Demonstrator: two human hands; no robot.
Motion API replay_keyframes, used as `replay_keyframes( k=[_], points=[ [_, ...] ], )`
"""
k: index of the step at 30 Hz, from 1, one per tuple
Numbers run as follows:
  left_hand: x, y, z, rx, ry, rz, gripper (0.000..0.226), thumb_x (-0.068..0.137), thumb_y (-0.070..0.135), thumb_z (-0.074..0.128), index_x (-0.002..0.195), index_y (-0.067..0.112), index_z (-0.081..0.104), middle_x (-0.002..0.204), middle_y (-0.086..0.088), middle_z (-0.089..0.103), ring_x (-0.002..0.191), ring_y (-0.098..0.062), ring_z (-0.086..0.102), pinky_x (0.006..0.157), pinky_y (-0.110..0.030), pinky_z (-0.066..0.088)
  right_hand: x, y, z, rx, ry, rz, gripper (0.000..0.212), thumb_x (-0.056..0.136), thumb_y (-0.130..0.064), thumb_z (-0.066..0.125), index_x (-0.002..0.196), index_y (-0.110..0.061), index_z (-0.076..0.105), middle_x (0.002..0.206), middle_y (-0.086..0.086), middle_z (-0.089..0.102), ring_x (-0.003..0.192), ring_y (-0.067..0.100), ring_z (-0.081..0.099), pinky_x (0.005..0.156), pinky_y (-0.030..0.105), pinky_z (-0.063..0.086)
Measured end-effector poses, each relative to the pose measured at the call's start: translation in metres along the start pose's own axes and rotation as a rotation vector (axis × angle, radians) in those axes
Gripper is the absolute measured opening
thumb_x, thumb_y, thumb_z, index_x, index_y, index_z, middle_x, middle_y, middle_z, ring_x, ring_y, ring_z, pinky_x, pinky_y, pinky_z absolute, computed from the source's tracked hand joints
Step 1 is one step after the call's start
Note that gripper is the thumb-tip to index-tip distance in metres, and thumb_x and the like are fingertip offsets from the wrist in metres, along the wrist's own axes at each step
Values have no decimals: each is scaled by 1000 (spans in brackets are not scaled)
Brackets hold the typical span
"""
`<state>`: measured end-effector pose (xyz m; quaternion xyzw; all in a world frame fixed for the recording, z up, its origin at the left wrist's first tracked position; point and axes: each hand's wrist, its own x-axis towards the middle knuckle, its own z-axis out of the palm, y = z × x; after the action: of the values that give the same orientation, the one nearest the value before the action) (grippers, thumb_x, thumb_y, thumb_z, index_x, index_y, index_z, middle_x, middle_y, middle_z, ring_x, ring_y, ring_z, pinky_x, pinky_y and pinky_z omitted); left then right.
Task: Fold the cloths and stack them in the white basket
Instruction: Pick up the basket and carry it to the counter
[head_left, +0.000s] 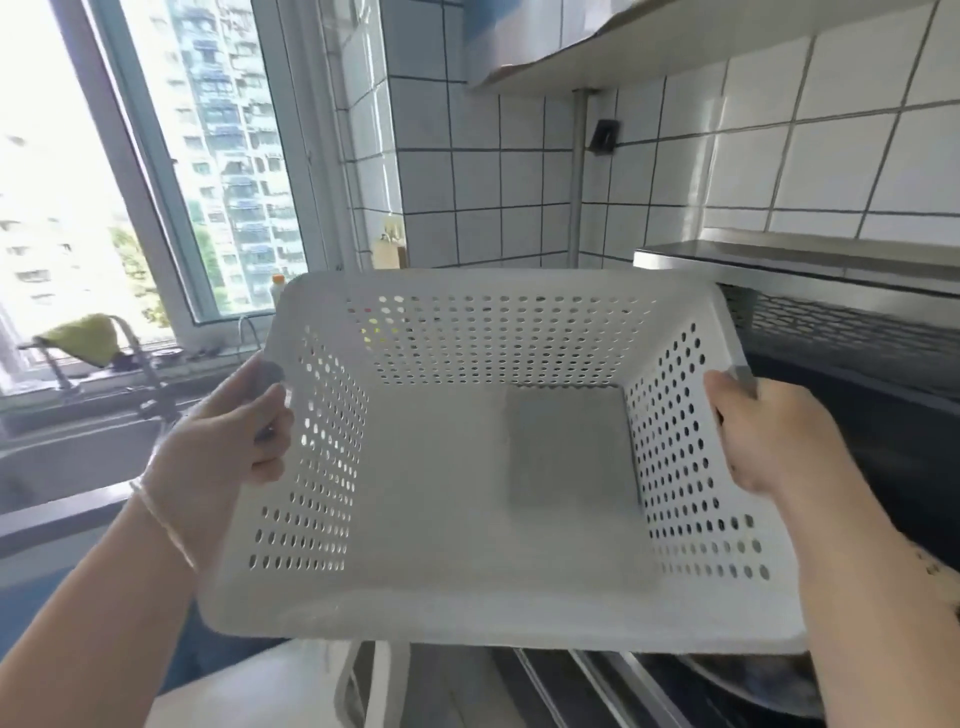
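Observation:
I hold a white perforated plastic basket (483, 613) in the air in front of me, tilted so its inside faces me. My left hand (228, 441) grips its left wall and my right hand (753, 436) grips its right wall. A flat folded grey cloth (571, 447) lies on the basket's floor, toward the far right corner. The rest of the basket floor is bare. The picture is blurred by motion.
A sink with a tap (145, 395) and a yellow-green cloth (83, 338) draped over it sit at the left under the window. A dark stove top (857, 415) and a steel shelf (805, 260) are at the right. A pan (753, 680) lies below the basket.

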<state>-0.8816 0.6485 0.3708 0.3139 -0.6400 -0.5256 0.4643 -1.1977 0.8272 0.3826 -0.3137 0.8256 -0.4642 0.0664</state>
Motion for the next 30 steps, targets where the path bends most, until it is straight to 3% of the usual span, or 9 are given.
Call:
replay_keyframes(
  k=[3,7,12,14,16,18,21,26,30],
  points=[
    [-36,13,-51,3,91,-22,19,92,15,45,75,20,49,55,2,27,45,-10,11,44,-8,17,-36,-28,27,-7,-38,-52,51,96,-45,39,101,1,59,84,18,60,76,32,56,62,32,35],
    [-96,30,-120,15,266,-73,44,97,8,38,60,25,55,46,9,33,32,-1,21,40,-6,19,-85,-69,71,54,-188,-135,45,96,-42,40,88,-1,56,66,11,52,62,26,49,61,33,35],
    [-181,45,-200,102,521,-86,30,96,9,41,70,23,48,50,7,31,33,-1,22,39,-6,19,-137,-119,134,118,-369,-238,36,97,-39,40,82,-9,51,70,5,49,67,23,46,70,30,32],
    [-211,48,-222,137,581,-123,35,98,6,35,68,22,43,50,-1,21,34,-6,15,40,-8,15,-155,-135,162,139,-451,-278,39,96,-38,41,72,-9,49,65,5,47,64,24,46,67,31,34],
    [-238,52,-232,204,688,-150,33,98,8,35,73,27,46,41,5,36,28,-2,30,31,-9,24,-171,-145,190,158,-516,-314,42,95,-36,43,60,-11,45,59,6,43,68,27,45,66,33,35],
    [-271,48,-245,261,834,-152,30,97,9,37,78,32,45,47,16,50,32,7,44,34,-5,34,-191,-157,223,152,-605,-351,44,94,-35,44,55,-14,40,56,5,40,65,26,43,60,31,35],
    [-319,36,-269,258,999,-216,28,98,12,38,85,34,50,56,14,55,37,8,49,38,-6,38,-220,-174,266,131,-752,-395,42,92,-34,45,56,-13,42,56,5,43,62,25,45,58,30,36],
    [-382,19,-288,150,1190,-319,32,99,8,35,80,30,49,43,12,47,35,-2,41,35,-8,30,-276,-195,324,50,-992,-481,42,94,-33,42,60,-8,45,57,9,49,48,22,42,46,25,32],
    [-422,9,-317,154,1362,-383,28,98,10,40,79,27,53,62,-2,34,55,-13,29,35,-13,25,-334,-219,378,-35,-1139,-536,42,94,-33,39,63,-6,44,49,7,44,45,21,40,47,26,31]
  ],
)
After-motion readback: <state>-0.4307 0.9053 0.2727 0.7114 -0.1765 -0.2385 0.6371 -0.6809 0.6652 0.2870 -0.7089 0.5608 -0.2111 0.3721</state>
